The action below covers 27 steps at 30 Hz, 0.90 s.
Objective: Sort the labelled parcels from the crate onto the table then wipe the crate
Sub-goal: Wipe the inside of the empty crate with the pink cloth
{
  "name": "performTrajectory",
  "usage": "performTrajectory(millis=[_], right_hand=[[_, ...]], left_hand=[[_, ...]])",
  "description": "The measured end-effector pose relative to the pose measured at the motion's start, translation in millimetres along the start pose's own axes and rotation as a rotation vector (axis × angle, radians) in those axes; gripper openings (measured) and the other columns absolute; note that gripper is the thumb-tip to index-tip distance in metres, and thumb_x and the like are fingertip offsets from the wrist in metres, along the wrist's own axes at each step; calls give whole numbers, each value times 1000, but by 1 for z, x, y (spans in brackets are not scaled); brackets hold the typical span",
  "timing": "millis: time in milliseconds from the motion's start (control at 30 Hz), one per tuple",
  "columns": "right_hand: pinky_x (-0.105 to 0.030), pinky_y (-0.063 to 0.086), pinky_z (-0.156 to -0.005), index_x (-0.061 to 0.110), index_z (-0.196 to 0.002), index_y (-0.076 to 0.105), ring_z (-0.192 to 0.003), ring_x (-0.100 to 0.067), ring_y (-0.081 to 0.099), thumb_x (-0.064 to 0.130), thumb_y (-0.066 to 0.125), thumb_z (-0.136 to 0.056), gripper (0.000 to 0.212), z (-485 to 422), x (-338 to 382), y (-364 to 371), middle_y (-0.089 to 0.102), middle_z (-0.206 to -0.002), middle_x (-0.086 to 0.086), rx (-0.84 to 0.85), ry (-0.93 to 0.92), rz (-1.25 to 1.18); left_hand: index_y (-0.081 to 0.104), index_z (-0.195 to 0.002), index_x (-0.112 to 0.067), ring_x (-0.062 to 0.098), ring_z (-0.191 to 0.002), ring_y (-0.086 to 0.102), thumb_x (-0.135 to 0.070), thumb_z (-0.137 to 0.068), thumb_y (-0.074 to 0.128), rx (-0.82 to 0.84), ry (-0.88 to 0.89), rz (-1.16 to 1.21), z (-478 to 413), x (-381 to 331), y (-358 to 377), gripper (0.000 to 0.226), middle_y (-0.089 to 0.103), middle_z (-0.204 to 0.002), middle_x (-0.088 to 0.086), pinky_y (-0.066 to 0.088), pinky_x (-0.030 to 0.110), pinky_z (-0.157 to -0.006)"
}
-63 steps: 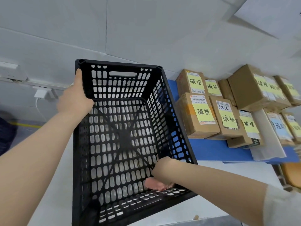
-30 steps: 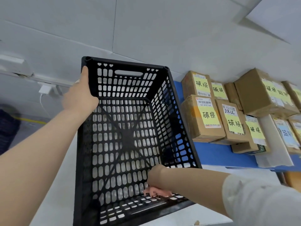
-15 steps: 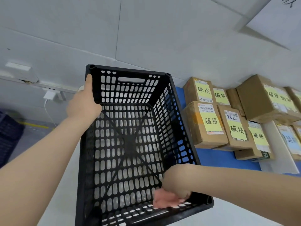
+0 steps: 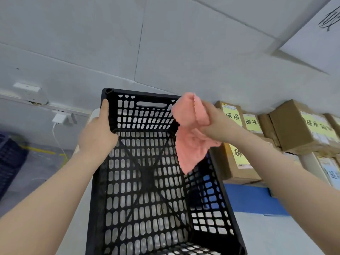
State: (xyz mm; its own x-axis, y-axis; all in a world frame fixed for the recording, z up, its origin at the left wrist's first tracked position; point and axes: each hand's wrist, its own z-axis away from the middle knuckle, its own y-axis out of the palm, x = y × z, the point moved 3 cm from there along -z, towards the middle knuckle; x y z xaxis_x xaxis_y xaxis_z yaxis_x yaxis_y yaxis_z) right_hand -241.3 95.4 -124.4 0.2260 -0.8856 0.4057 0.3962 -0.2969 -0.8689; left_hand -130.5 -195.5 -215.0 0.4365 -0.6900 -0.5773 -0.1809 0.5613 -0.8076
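Up from the near bottom corner of the crate, where it pressed the cloth half a second ago, the right hand (image 4: 215,126) has risen to the upper right of the crate's far rim, fingers clenched around a bunched pink cloth (image 4: 191,133) whose loose end hangs down inside the crate's right wall. Filling the centre and lower middle of the frame, the black perforated plastic crate (image 4: 147,190) holds no parcels, its slotted floor and walls bare, a handle slot showing in the far wall. On the right side of the frame, the brown cardboard parcels (image 4: 298,129) with yellow handwritten labels stand in rows on a blue sheet (image 4: 252,199) that covers the pale table (image 4: 276,236); the nearest box sits just beside the crate's right wall. At the crate's upper left corner, the left hand (image 4: 97,137) is closed on the rim, thumb laid along the inside of the wall.
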Motion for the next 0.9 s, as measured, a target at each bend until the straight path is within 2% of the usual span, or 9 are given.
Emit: performTrajectory(millis=[100,167,233,333,500,600,733,833,900], right_hand=[[-32,46,-68,35,-139,40,-85,-26,54,18,56,-87,57,-24,17,-2,37,-136,-9,-549,-14,190],[-35,49,-68,25,-126,56,-99,-29,54,13,59,-85,43,-34,25,11,41,-139,-9,-655,-148,506],[-43,48,-91,16,-119,63,-114,-34,49,13,67,-80,40,-55,19,32,49,-134,-12,-508,-167,806],[-43,41,-102,5,-117,65,-104,-33,54,15,79,-67,53,-83,7,71,60,-116,-12,-429,-110,1003],[-43,35,-110,6,-130,57,-131,-40,37,16,62,-90,41,-87,11,94,31,-149,-24,-148,-114,1307],[-41,46,-99,-2,-123,60,-117,-38,49,10,56,-92,34,-98,17,100,44,-135,-26,-55,44,1396],[-34,52,-57,0,-102,68,-93,-33,58,16,58,-87,24,-100,20,128,55,-111,-23,111,135,1384],[-38,51,-79,12,-104,69,-112,-34,50,17,62,-86,20,-109,4,162,57,-119,-16,232,87,1255],[-39,49,-66,11,-111,66,-114,-35,49,14,61,-87,25,-113,-9,186,56,-122,-15,314,66,1169]], left_hand=[[0,-153,-33,29,-63,51,5,-74,52,-3,2,-14,-1,1,1,102,55,-79,12,34,32,-50],[0,-153,-33,28,-61,49,5,-74,51,-6,7,-10,-2,1,2,102,55,-78,12,33,32,-49],[1,-153,-33,28,-62,49,5,-74,50,-12,11,-5,-3,3,2,100,55,-79,11,34,33,-51],[0,-152,-35,31,-66,52,4,-74,48,-19,8,-12,-4,4,3,100,55,-81,11,37,35,-53],[-4,-150,-41,33,-74,56,3,-73,50,10,-30,-3,-5,3,5,104,57,-91,10,44,39,-59],[-5,-151,-40,27,-67,53,4,-74,51,17,-30,8,-5,3,5,104,55,-85,9,36,34,-54],[-3,-152,-38,27,-69,49,3,-75,50,20,-30,-6,-3,0,1,103,53,-87,10,32,36,-57],[-4,-152,-39,26,-70,46,2,-76,50,24,-40,-19,-1,-2,-1,102,52,-91,9,33,37,-62],[-5,-152,-40,27,-70,45,2,-76,50,30,-45,-11,0,-3,-1,102,51,-92,9,34,36,-63]])
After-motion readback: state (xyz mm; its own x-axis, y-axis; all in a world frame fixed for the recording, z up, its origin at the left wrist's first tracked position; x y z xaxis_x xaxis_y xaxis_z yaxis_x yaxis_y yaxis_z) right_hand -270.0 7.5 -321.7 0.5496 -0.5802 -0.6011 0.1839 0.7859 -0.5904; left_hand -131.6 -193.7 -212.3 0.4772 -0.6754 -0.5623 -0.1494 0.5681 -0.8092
